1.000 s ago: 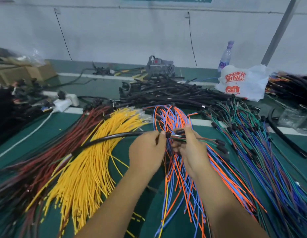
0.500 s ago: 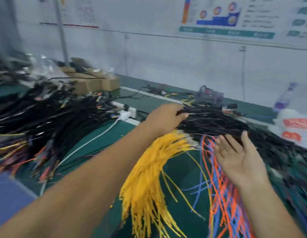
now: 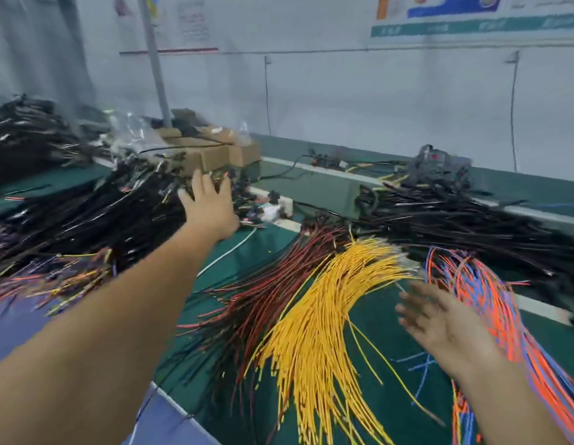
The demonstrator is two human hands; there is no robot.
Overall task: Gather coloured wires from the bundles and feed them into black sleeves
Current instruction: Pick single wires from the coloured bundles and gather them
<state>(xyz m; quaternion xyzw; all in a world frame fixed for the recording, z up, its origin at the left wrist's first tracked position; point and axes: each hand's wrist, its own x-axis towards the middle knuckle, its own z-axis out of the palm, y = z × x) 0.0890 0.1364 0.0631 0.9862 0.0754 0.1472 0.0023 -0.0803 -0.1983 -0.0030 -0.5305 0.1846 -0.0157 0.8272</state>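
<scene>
Cardboard boxes (image 3: 215, 155), contents unclear, hands (image 3: 212, 203) empty

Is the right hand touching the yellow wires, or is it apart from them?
Cannot tell. In the head view the open right hand is motion-blurred beside the yellow wires; neither contact nor gap shows plainly.

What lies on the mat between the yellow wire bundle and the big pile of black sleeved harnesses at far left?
In the head view, a dark red-and-black wire bundle, a white cable, and bare green mat.
</scene>
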